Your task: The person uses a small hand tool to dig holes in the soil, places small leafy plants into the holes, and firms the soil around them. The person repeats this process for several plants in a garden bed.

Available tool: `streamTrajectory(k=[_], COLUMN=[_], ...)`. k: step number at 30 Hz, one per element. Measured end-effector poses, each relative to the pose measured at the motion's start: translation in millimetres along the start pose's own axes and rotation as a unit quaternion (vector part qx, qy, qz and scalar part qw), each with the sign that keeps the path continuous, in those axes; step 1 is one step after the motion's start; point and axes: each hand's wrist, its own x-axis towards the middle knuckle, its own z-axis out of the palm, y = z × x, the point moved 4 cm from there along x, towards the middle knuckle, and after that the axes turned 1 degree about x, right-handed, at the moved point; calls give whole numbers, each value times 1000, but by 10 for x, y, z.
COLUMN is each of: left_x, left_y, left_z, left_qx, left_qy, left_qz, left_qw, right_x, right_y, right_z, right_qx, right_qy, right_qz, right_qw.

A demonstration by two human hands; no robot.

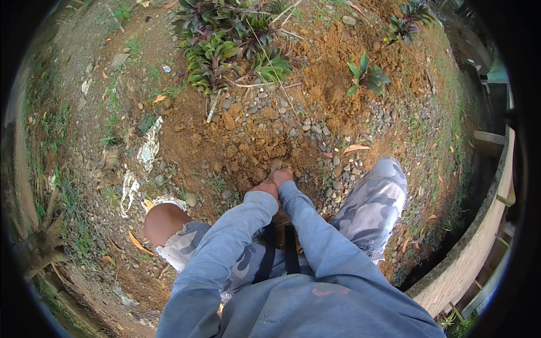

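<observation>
Both hands meet low in front of me, at the near edge of a patch of loose, orange-brown soil (253, 154). My left hand (266, 188) has its fingers curled and lies against my right hand (282, 176), which is slightly farther forward. Whatever may be between or under them is hidden by the hands and sleeves. Beyond the soil lies a heap of purple-green leafy plants (215, 59) with bare stems, one cut stem (214, 105) pointing toward me. A small broad-leaved plant (367, 76) stands upright in dug earth at the right.
Another dark-leaved plant (408, 21) stands farther back. Pebbles (312, 128) are scattered around the soil. Torn whitish sheeting (150, 145) lies at left. A concrete wall (473, 262) curves along the right beside a dark gap. A woody stump (40, 249) is at far left.
</observation>
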Motion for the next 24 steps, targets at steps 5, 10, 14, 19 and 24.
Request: streamTrajectory(k=[5,10,14,19,24], left_x=[-61,-147,-209,-151,-144], left_y=[21,255,332,195,221], left_z=[-126,-120,-11,24,80], left_qx=[32,73,79,128,142], left_qy=[29,106,158,121,130], left_qz=[32,41,82,42,43], left_qw=[999,991,981,984,980], right_x=[129,20,189,569,328], right_y=[-223,-245,-4,63,8], right_z=[112,-115,-134,244,135], right_qx=[-295,-333,-300,-459,-363], right_qy=[-45,-5,-39,-17,-11], right_qz=[-222,-267,-208,-292,-249], right_qw=[928,905,930,839,898])
